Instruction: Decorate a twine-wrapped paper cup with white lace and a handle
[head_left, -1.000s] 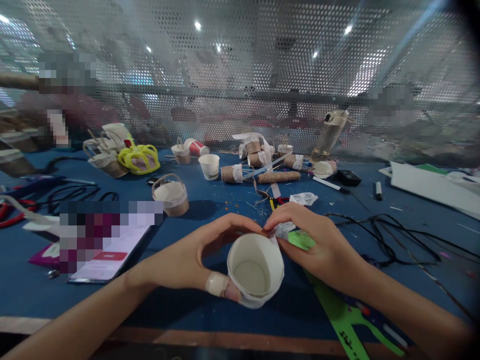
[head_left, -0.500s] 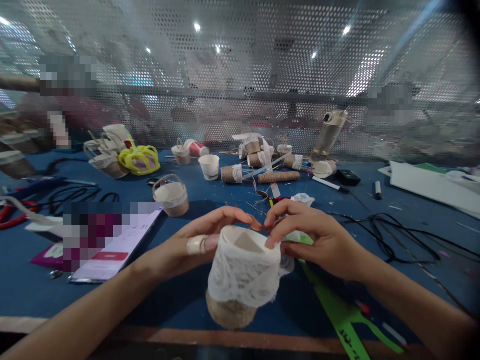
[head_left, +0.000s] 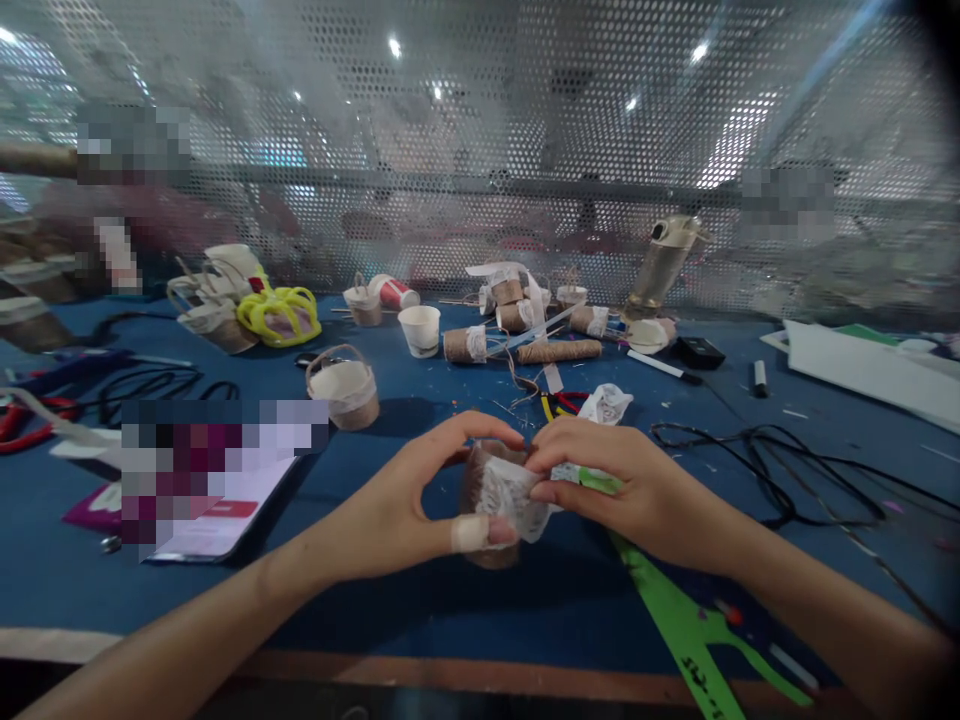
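Between my hands is a small cup (head_left: 475, 485) wrapped in brown burlap, with a white lace strip (head_left: 517, 498) around part of it. My left hand (head_left: 420, 500) curves around the cup's left side, its bandaged thumb pressed on the front and its fingers over the far side. With thumb and fingertips pinched together, my right hand (head_left: 607, 480) holds the lace at the cup's upper right. My fingers hide part of the rim. A green strip tool with handwriting (head_left: 667, 610) lies beneath my right forearm.
A lace-trimmed basket cup (head_left: 345, 395) stands beyond my left hand, near a phone (head_left: 232, 510). Pliers (head_left: 559, 405) and crumpled lace (head_left: 606, 404) lie ahead. Black cables (head_left: 772, 470) spread at right. Several burlap cups and a twine roll (head_left: 560, 351) sit farther back.
The cup has moved away from me and turned, so its open top no longer faces me and more burlap shows. My left thumb came round to its front; my right fingers closed on the lace.
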